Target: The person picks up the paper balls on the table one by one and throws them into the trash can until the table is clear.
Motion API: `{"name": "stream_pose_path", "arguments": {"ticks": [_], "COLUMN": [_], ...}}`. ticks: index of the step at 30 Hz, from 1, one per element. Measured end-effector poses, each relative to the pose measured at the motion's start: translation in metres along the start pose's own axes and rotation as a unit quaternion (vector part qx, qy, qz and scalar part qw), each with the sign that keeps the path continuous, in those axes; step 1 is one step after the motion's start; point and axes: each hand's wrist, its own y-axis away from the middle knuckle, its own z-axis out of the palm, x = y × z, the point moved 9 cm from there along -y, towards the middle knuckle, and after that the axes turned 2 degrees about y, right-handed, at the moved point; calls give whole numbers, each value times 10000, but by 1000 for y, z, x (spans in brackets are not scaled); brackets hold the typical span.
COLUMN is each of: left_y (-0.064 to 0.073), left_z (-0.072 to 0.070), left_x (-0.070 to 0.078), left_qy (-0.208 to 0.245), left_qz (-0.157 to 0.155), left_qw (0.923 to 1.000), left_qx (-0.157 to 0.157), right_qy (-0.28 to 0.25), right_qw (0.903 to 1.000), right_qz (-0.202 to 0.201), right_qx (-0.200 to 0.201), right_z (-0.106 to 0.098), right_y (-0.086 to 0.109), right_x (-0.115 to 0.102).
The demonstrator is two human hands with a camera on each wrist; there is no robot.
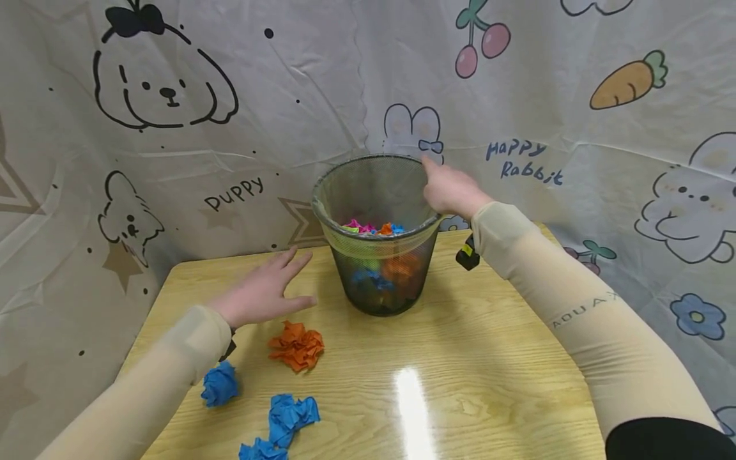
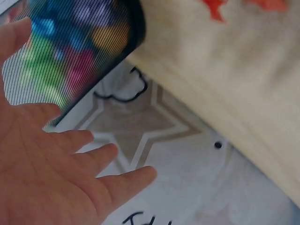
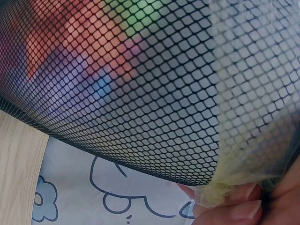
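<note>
A black mesh wastebasket [image 1: 424, 265] stands upright on the table, lined with a thin yellowish bin liner [image 1: 368, 246] that folds over its rim. Crumpled paper balls [image 1: 374, 279] in several colors show through the mesh. My right hand [image 1: 451, 188] is at the basket's right rim; in the right wrist view its fingers [image 3: 239, 211] pinch a gathered bit of the liner [image 3: 216, 192]. Left of the basket, my left hand [image 1: 261, 294] hovers with fingers spread and holds nothing. Below that hand lies an orange paper ball [image 1: 297, 347].
One blue paper ball [image 1: 220, 384] sits near the left forearm. Further blue crumpled paper [image 1: 290, 416] lies at the front of the wooden table [image 1: 489, 358]. A printed cloth [image 1: 322, 83] hangs close behind the basket and along both sides.
</note>
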Motion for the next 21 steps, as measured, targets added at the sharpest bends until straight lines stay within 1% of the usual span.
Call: {"name": "stream_pose_path", "arguments": {"ticks": [6,12,15,21], "left_y": [8,15,18,21], "left_z": [34,63,75,91], "left_x": [-4,-5,-7,-6], "left_qy": [303,563,603,567], "left_qz": [-186,-312,-360,-312], "left_qw": [9985,9953,9944,9952], "left_qx": [-410,-718,-788,-732], "right_qy": [-31,6,-6,13], "right_qw": [10000,10000,10000,10000], "right_qz": [-1,-4,-5,-9], "right_qx": [-23,-5,-1,18], "right_z": [1,0,0,0], "right_y": [0,1,2,2], "right_x": [0,0,-1,-1]}}
